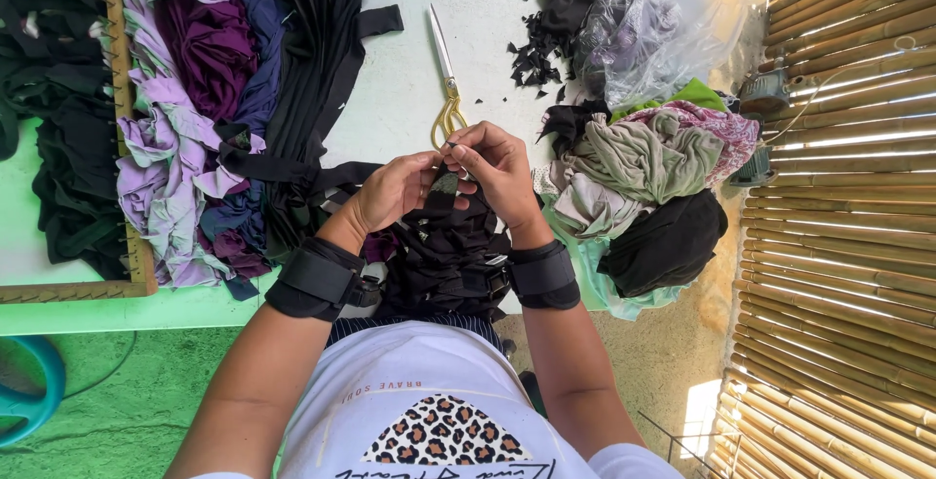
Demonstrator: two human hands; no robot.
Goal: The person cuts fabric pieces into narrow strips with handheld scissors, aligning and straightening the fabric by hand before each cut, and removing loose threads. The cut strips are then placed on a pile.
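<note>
My left hand (395, 190) and my right hand (499, 165) meet over the table's near edge, both pinching a small black strip of fabric (445, 185) between the fingertips. The strip leads down into a bundle of black fabric strips (444, 250) lying in front of my body. Each wrist wears a black band. Gold-handled scissors (447, 84) lie on the white table (409, 79) just beyond my hands, blades pointing away from me.
A heap of purple, lilac, navy and black cloth (210, 99) fills the left. A wooden frame with nails (122, 70) holds black strips. Black scraps (534, 55), a plastic bag (653, 36) and mixed clothes (643, 162) lie right. A bamboo wall (848, 196) stands alongside.
</note>
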